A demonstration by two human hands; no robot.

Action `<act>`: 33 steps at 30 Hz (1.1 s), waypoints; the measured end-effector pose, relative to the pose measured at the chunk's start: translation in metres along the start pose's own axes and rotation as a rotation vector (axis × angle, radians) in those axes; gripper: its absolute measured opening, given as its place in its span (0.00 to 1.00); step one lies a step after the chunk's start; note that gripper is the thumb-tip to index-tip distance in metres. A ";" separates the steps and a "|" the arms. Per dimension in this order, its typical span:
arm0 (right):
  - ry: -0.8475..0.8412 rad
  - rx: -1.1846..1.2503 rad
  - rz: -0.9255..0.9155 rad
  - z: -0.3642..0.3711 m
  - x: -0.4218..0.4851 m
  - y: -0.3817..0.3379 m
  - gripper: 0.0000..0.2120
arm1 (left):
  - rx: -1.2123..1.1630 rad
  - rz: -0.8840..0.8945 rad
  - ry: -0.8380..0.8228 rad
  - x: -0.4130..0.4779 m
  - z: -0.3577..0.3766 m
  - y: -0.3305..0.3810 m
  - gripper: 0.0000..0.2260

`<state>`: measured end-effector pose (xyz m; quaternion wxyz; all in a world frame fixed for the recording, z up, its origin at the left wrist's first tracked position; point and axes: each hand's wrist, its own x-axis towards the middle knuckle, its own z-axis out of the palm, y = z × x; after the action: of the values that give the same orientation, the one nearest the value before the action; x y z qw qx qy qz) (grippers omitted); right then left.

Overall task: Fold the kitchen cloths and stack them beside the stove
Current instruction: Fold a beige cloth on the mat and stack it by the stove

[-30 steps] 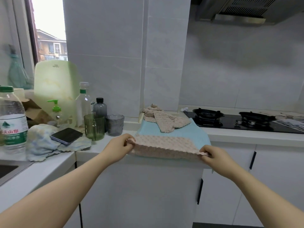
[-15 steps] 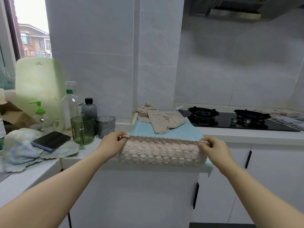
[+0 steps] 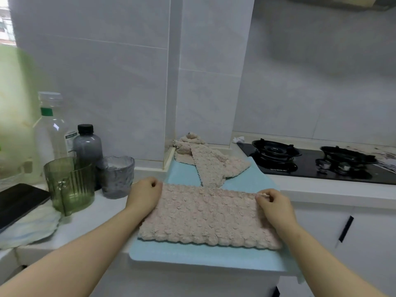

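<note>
The pink cloth (image 3: 205,215) lies flat on a blue cloth (image 3: 192,256) at the front edge of the worktop (image 3: 85,224), just left of the stove (image 3: 310,168). The left hand (image 3: 144,195) has its grip closed at the far left corner of the pink cloth, and the right hand (image 3: 273,205) pinches the far right corner. If one corner gets pulled more than the other, I think the fold will come out crooked. The blue cloth hangs over the front edge, so a hard tug could slide both cloths off. The left arm is near the cups and could bump them. I count one flat pink cloth, one blue cloth and one messy pink pile (image 3: 205,161) at the back edge; I cannot tell how many cloths are in it. There are two bottles, a clear one (image 3: 51,129) and a dark one (image 3: 86,144), two cups, green (image 3: 69,185) and grey (image 3: 116,175), and one phone (image 3: 19,202).
</note>
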<state>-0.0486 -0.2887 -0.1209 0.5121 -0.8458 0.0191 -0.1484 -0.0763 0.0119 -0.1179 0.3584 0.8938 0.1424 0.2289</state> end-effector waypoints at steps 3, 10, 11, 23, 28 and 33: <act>-0.014 -0.049 -0.014 0.009 0.018 0.005 0.09 | 0.061 0.058 0.034 0.008 0.011 -0.008 0.12; -0.030 -0.347 -0.119 0.029 0.027 0.017 0.05 | 0.035 0.062 0.036 0.020 0.024 -0.026 0.08; -0.046 -0.390 -0.146 0.030 0.027 0.018 0.06 | 0.051 0.055 0.028 0.020 0.025 -0.027 0.08; -0.148 -0.606 -0.131 0.029 0.023 0.011 0.13 | 0.248 0.055 -0.131 0.014 0.024 -0.018 0.06; -0.151 -0.540 -0.121 0.027 0.021 0.007 0.05 | 0.194 0.080 -0.117 0.008 0.021 -0.018 0.03; -0.140 -0.408 -0.115 0.024 0.020 0.008 0.03 | 0.276 0.278 0.013 0.002 0.019 -0.017 0.08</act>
<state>-0.0224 -0.2751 -0.1337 0.3210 -0.9399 -0.0349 -0.1112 -0.0667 0.0139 -0.1415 0.1963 0.9440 0.0498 0.2604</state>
